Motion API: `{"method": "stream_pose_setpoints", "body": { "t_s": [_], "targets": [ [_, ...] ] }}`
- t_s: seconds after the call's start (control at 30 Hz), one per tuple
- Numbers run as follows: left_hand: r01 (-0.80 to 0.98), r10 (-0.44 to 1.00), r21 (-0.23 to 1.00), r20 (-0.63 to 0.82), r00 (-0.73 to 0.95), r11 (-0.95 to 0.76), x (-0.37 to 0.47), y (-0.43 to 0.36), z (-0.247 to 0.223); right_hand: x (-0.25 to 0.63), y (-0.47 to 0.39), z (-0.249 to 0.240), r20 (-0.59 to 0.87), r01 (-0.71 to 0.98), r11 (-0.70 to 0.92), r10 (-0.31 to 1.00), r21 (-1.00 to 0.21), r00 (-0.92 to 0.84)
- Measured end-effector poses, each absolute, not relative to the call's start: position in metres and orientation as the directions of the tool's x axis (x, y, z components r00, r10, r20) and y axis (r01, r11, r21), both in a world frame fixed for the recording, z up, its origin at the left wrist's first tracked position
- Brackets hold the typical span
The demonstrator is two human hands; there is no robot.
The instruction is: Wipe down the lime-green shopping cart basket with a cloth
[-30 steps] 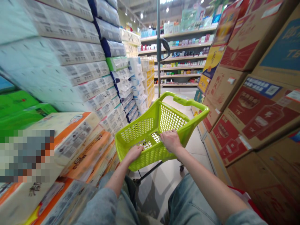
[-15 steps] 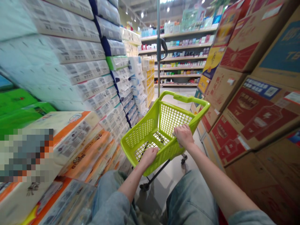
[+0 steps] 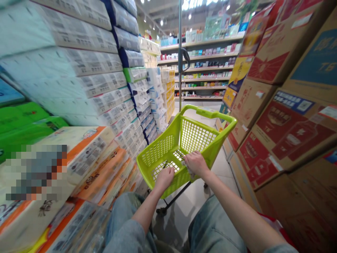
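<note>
A lime-green shopping cart (image 3: 158, 149) with lattice walls stands in front of my knees, its basket showing nothing inside. On its near side, my left hand (image 3: 165, 180) is closed around the top rim. Farther right along the same side, my right hand (image 3: 196, 163) is closed on a crumpled whitish cloth or wipe (image 3: 191, 172), pressed against the rim. Part of the cloth hangs below the fingers; the rest is hidden under the palm.
Stacked tissue packs (image 3: 105, 80) rise on the left, with orange-and-cream packs (image 3: 97, 172) nearer me. Cardboard cartons (image 3: 281, 123) line the right. A metal pole (image 3: 180, 52) stands beyond the cart, before stocked shelves (image 3: 205, 66). A black caster (image 3: 161, 211) shows below the cart.
My right hand has slid left along the cart's near rim, closer to my left hand, and more of the cloth shows. My left hand stays on the rim. The view has shifted slightly.
</note>
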State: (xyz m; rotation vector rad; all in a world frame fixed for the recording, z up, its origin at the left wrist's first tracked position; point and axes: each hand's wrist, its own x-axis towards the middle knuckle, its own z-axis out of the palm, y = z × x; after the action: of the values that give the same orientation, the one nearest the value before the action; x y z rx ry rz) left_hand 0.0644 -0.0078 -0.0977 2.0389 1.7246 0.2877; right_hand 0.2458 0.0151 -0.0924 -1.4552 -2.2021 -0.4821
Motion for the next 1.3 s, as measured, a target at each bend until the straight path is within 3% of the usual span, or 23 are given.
{"method": "stream_pose_setpoints", "body": {
  "t_s": [0.2, 0.47, 0.87, 1.3],
  "targets": [
    [0.864, 0.972, 0.487, -0.114, 0.206, -0.126, 0.062, -0.011, -0.098, 0.249, 0.014, -0.09, 0.593, 0.936, 0.349, 0.747, 0.035, -0.301],
    [0.791, 0.924, 0.573, -0.144, 0.354, -0.214, 0.05, -0.017, -0.106, 0.259, 0.018, -0.093, 0.588, 0.928, 0.372, 0.745, 0.025, -0.315],
    [0.788, 0.927, 0.597, -0.191, 0.322, -0.151, 0.06, -0.022, -0.105, 0.258, 0.015, -0.098, 0.599, 0.96, 0.279, 0.773, -0.024, -0.209],
    [0.856, 0.933, 0.491, -0.206, 0.297, -0.164, 0.051, -0.02, -0.104, 0.245, 0.009, -0.098, 0.609, 0.957, 0.291, 0.757, 0.008, -0.236]
  ]
}}
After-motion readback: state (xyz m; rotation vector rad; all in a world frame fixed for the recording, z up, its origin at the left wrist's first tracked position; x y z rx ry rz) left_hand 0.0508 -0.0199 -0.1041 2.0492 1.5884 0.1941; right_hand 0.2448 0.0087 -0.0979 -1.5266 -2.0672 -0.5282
